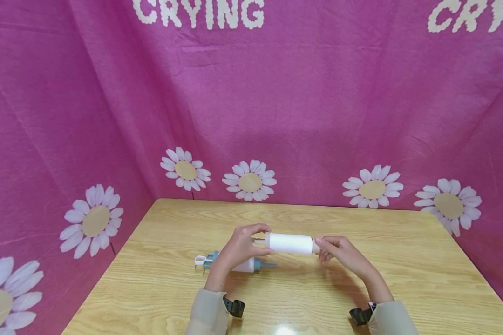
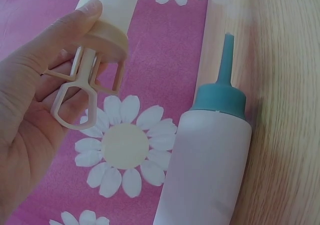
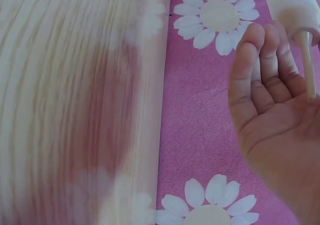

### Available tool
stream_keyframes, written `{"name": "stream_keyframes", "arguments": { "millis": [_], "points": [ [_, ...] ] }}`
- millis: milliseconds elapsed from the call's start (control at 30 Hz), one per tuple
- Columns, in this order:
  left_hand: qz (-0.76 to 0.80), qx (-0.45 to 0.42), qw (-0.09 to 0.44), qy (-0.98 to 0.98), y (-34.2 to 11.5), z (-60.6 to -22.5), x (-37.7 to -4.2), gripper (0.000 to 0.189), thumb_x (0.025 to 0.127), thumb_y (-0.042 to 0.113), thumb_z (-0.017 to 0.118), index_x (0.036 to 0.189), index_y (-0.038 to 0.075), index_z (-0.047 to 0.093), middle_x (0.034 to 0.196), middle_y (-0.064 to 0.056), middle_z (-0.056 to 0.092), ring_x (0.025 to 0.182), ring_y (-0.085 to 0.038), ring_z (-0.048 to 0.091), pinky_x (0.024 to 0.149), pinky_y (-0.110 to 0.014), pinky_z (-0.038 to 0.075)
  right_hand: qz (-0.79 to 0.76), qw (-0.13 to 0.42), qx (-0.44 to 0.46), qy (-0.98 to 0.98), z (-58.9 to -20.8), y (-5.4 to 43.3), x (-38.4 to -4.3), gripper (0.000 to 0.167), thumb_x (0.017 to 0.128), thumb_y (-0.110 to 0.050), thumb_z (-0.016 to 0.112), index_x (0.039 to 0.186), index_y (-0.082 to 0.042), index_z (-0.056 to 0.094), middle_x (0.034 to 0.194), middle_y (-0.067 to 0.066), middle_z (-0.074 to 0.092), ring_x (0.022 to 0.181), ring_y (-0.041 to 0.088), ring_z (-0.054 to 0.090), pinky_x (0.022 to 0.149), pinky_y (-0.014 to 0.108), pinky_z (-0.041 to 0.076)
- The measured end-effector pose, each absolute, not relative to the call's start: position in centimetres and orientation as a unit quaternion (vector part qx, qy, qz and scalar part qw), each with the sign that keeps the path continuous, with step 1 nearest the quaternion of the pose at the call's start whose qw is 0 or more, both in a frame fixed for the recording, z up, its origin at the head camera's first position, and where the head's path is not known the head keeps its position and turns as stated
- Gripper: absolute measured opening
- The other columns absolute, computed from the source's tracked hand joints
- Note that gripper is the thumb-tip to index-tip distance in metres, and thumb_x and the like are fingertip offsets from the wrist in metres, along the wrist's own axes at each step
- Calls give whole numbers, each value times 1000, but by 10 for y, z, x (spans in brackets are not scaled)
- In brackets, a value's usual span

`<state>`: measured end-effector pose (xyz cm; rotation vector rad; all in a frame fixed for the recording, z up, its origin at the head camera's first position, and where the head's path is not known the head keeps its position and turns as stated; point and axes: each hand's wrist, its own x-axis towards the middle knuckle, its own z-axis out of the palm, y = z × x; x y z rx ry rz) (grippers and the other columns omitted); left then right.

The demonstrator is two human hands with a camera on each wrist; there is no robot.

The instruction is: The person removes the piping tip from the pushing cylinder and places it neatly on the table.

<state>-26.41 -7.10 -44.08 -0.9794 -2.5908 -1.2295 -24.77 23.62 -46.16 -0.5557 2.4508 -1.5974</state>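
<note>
Both hands hold up a large white syringe [image 1: 291,243] with beige ends, level above the table. My left hand [image 1: 242,244] grips its beige collar between thumb and fingers; a plunger with a hexagonal ring handle [image 2: 75,105] sticks out toward the palm. At the other end, my right hand [image 1: 340,253] pinches the beige cap, and the thin nozzle [image 3: 308,65] points back over the palm. A second white syringe [image 2: 205,170] with teal ends lies on the table below my left hand, its middle partly hidden by that hand in the head view.
The wooden table [image 1: 172,302] ends at a pink cloth [image 1: 302,102] with daisies, hanging behind and along the left side. Each wrist wears a black camera strap, such as the left wrist camera [image 1: 236,308].
</note>
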Motion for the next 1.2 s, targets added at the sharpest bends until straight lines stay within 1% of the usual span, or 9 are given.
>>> {"name": "stream_keyframes", "arguments": {
  "millis": [67, 200, 300, 467, 700, 867, 1033, 1133, 1200],
  "points": [
    [-405, -321, 58, -854, -71, -441, -264, 44, 78, 22, 83, 116, 11, 65, 121, -10, 69, 105, -24, 71, 83, -29, 60, -534, 77, -186, 822, -462, 237, -247, 36, 102, -24, 51, 96, 10, 61, 81, 9, 66, 74, 13, 63, 72, 34, 57],
    [-404, -317, 58, -856, -73, -442, -264, 44, 78, 24, 83, 116, 12, 65, 121, -9, 70, 105, -23, 71, 83, -30, 60, -530, 61, -180, 826, -465, 237, -246, 26, 97, -22, 61, 107, 2, 61, 101, 13, 64, 88, 10, 60, 78, 30, 55],
    [-406, -315, 56, -856, -73, -443, -264, 44, 78, 24, 83, 117, 12, 65, 122, -9, 69, 106, -24, 70, 84, -30, 60, -534, 47, -181, 825, -468, 236, -246, 24, 93, -20, 66, 108, -2, 60, 108, 9, 62, 95, 8, 59, 80, 26, 54],
    [-407, -311, 55, -857, -74, -444, -264, 45, 78, 23, 83, 117, 12, 65, 122, -6, 69, 106, -25, 70, 84, -29, 60, -538, 19, -200, 819, -471, 235, -246, 24, 89, -14, 70, 109, -5, 58, 106, 0, 61, 96, 6, 59, 80, 25, 53],
    [-407, -309, 55, -858, -75, -445, -264, 45, 78, 22, 83, 117, 11, 65, 121, -8, 69, 107, -30, 69, 85, -34, 60, -514, -42, -226, 826, -474, 233, -248, 29, 85, -13, 75, 108, -10, 58, 108, -1, 62, 100, -2, 57, 88, 22, 51],
    [-400, -307, 63, -861, -76, -445, -264, 45, 78, 23, 83, 117, 12, 65, 121, -7, 69, 107, -27, 69, 85, -35, 60, -521, -50, -229, 820, -474, 231, -248, 33, 84, -11, 77, 110, -8, 57, 109, -4, 62, 100, -3, 58, 88, 20, 52],
    [-409, -307, 64, -857, -76, -445, -264, 45, 77, 21, 84, 118, 11, 66, 122, -9, 69, 106, -28, 69, 86, -44, 59, -539, -28, -225, 811, -472, 230, -247, 34, 89, -9, 69, 119, 0, 55, 114, -2, 62, 100, -1, 58, 85, 22, 53],
    [-414, -306, 61, -855, -76, -445, -264, 45, 77, 21, 84, 117, 10, 65, 121, -9, 69, 107, -29, 69, 87, -46, 59, -543, -5, -208, 814, -469, 230, -246, 26, 99, -14, 56, 118, 4, 57, 113, 3, 62, 95, 0, 58, 82, 25, 54],
    [-414, -308, 60, -854, -76, -445, -264, 45, 77, 21, 84, 117, 10, 65, 121, -9, 69, 107, -30, 69, 86, -47, 59, -546, 10, -192, 816, -466, 231, -246, 33, 104, -20, 46, 118, 8, 58, 109, 6, 64, 90, -1, 60, 79, 26, 55]
  ]
}}
